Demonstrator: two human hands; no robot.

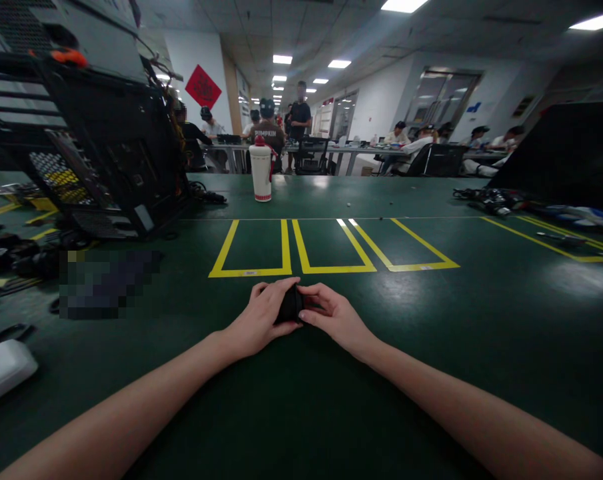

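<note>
Nearest us, our bare forearms [161, 380] stretch over the green bench [301, 413]. Our left hand [258, 317] curls around a small black object [290, 307] we cannot identify, and our right hand [340, 320] pinches its right side between thumb and fingers. It sits well short of the bench's far edge, just on our side of three yellow tape outlines [338, 269]. Near that edge stands a white tumbler [261, 175]; a black computer case [111, 153] stands toward the bench's left edge.
</note>
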